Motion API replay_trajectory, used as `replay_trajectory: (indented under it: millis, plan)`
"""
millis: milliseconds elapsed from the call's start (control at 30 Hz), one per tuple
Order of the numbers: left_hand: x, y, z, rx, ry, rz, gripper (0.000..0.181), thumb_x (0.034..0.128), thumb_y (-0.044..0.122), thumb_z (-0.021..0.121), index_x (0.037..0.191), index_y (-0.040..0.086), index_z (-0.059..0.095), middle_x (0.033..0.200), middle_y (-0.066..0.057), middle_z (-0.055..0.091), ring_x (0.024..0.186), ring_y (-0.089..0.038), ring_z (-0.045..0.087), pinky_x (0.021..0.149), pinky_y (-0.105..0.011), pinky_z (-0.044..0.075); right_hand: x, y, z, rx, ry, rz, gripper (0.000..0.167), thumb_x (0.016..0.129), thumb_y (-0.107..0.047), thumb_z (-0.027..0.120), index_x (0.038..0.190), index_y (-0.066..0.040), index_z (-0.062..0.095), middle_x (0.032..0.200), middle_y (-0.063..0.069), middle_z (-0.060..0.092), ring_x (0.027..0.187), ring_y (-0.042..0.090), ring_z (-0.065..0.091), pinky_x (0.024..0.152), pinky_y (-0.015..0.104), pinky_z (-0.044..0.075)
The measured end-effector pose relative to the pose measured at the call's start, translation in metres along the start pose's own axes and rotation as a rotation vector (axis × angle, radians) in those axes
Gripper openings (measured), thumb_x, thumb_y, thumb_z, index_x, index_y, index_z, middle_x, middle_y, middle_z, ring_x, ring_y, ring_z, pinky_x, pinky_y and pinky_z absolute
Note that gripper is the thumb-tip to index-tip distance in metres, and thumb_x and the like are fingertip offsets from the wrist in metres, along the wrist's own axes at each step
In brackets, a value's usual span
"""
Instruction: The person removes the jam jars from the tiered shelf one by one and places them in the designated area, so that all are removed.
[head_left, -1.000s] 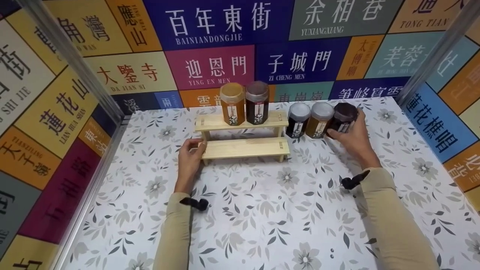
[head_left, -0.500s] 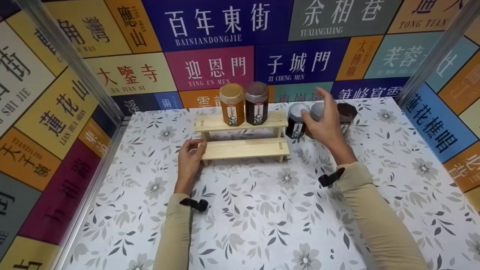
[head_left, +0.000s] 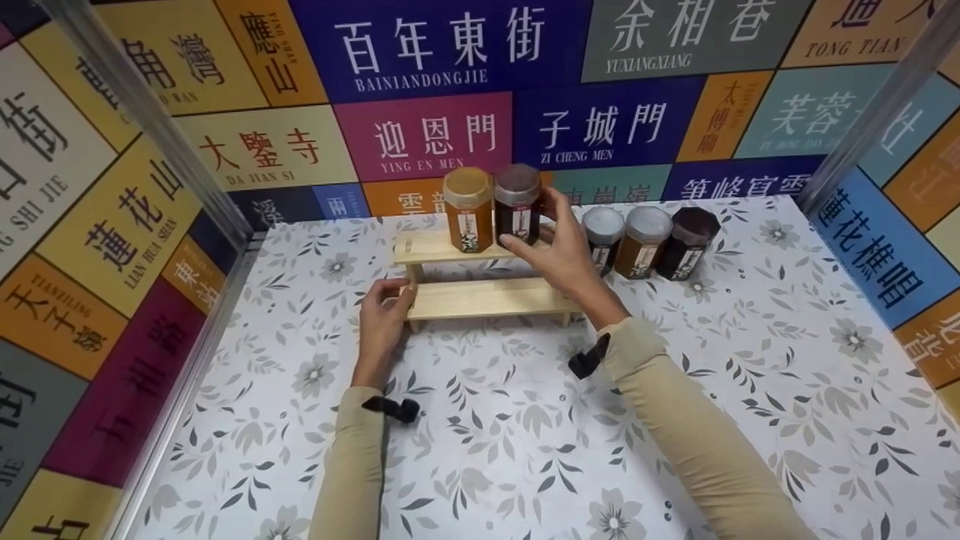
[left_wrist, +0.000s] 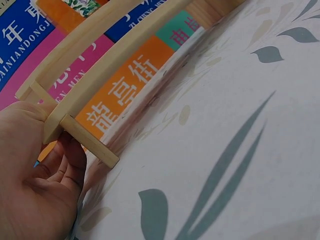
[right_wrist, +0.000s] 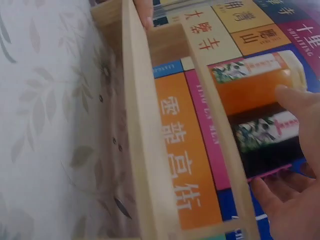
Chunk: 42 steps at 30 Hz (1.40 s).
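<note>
A two-step wooden display stand stands on the table. My left hand pinches the left end of its lower step, thumb above and fingers curled beneath in the left wrist view. On the upper step are an amber jar and, beside it, a dark jar with a purplish lid. My right hand is spread around the dark jar, thumb in front and fingers at its right side. In the right wrist view, a gap shows between these fingers and the dark jar.
Right of the stand, three more jars stand in a row: a dark jar partly behind my right hand, an amber jar and another dark jar. Printed sign panels wall the table's back and sides. A floral cloth covers the table.
My right hand has let go of the rightmost dark jar and moved left past the row to the dark jar on the stand. My left hand stays on the stand.
</note>
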<state>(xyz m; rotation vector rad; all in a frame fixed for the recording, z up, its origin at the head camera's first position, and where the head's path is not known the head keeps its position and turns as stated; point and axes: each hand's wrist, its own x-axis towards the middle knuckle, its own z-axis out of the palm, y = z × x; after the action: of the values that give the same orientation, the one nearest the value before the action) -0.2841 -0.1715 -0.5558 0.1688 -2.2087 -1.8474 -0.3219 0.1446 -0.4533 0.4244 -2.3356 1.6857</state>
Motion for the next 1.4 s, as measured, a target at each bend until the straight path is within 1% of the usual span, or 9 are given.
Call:
replay_trajectory:
  millis: [133, 267, 367, 500, 667, 933, 1133, 1233, 1400]
  plan:
    - [0.0, 0.0, 0.002, 0.005, -0.001, 0.002, 0.035, 0.1021, 0.033, 0.078, 0.124, 0.007, 0.073, 0.12, -0.015, 0.069, 0.102, -0.026, 0.067, 0.076, -0.021, 0.055, 0.001, 0.003, 0.013, -0.016, 0.074, 0.018, 0.094, 0.09, -0.038, 0.091, 0.164, -0.015, 0.037, 0.158, 0.012, 0.054, 0.147, 0.026, 0.055, 0.122, 0.045, 0.048]
    - [0.003, 0.003, 0.003, -0.004, -0.003, 0.008, 0.034, 0.1019, 0.032, 0.078, 0.123, 0.007, 0.073, 0.12, -0.015, 0.069, 0.103, -0.026, 0.067, 0.076, -0.021, 0.055, 0.003, 0.003, 0.018, -0.062, 0.144, 0.016, 0.086, 0.09, -0.034, 0.091, 0.158, -0.011, 0.044, 0.154, 0.016, 0.058, 0.139, 0.03, 0.063, 0.115, 0.04, 0.054]
    - [0.003, 0.004, 0.003, -0.006, -0.002, 0.01, 0.034, 0.1019, 0.032, 0.078, 0.123, 0.006, 0.073, 0.118, -0.015, 0.069, 0.102, -0.026, 0.068, 0.076, -0.021, 0.056, 0.002, 0.002, 0.018, -0.093, 0.165, 0.013, 0.084, 0.09, -0.032, 0.091, 0.156, -0.009, 0.045, 0.151, 0.016, 0.059, 0.134, 0.031, 0.065, 0.112, 0.039, 0.056]
    - [0.001, 0.002, 0.003, 0.012, 0.006, 0.009, 0.031, 0.1023, 0.031, 0.078, 0.121, 0.007, 0.073, 0.117, -0.013, 0.07, 0.101, -0.021, 0.067, 0.077, -0.023, 0.057, -0.008, 0.001, 0.014, -0.094, 0.173, 0.018, 0.083, 0.089, -0.032, 0.092, 0.155, -0.009, 0.046, 0.149, 0.017, 0.06, 0.131, 0.032, 0.067, 0.11, 0.04, 0.058]
    - [0.001, 0.001, 0.002, 0.015, 0.005, 0.002, 0.029, 0.1028, 0.032, 0.077, 0.121, 0.01, 0.072, 0.119, -0.01, 0.07, 0.103, -0.021, 0.068, 0.079, -0.025, 0.058, -0.023, -0.002, 0.002, -0.093, 0.187, 0.024, 0.084, 0.087, -0.035, 0.093, 0.154, -0.011, 0.049, 0.147, 0.016, 0.063, 0.129, 0.031, 0.068, 0.109, 0.041, 0.058]
    - [0.001, 0.003, 0.001, 0.018, 0.003, -0.012, 0.031, 0.1022, 0.034, 0.078, 0.121, 0.01, 0.073, 0.119, -0.01, 0.07, 0.104, -0.022, 0.067, 0.079, -0.025, 0.057, -0.044, 0.002, -0.023, -0.111, 0.242, 0.012, 0.085, 0.085, -0.035, 0.094, 0.155, -0.011, 0.052, 0.135, 0.014, 0.069, 0.126, 0.026, 0.069, 0.106, 0.041, 0.06]
    - [0.001, 0.003, 0.0, 0.007, -0.005, 0.009, 0.031, 0.1024, 0.033, 0.078, 0.122, 0.009, 0.073, 0.12, -0.011, 0.07, 0.105, -0.022, 0.067, 0.077, -0.023, 0.057, -0.057, 0.01, -0.038, -0.133, 0.322, -0.048, 0.081, 0.084, -0.031, 0.095, 0.152, -0.008, 0.058, 0.132, 0.014, 0.07, 0.121, 0.025, 0.069, 0.103, 0.043, 0.06]
    - [0.001, 0.002, -0.001, -0.007, -0.002, 0.006, 0.032, 0.1019, 0.032, 0.078, 0.122, 0.007, 0.073, 0.119, -0.013, 0.07, 0.104, -0.024, 0.067, 0.076, -0.022, 0.057, -0.063, 0.015, -0.047, -0.108, 0.362, -0.066, 0.079, 0.084, -0.028, 0.096, 0.151, -0.009, 0.06, 0.132, 0.013, 0.071, 0.12, 0.023, 0.071, 0.103, 0.041, 0.061]
    - [0.001, 0.001, -0.001, -0.01, 0.001, -0.015, 0.032, 0.1017, 0.031, 0.079, 0.122, 0.007, 0.073, 0.118, -0.013, 0.069, 0.1, -0.024, 0.069, 0.073, -0.021, 0.058, -0.072, 0.029, -0.068, -0.087, 0.412, -0.065, 0.072, 0.084, -0.028, 0.096, 0.145, -0.013, 0.063, 0.129, 0.009, 0.073, 0.115, 0.022, 0.072, 0.095, 0.032, 0.063]
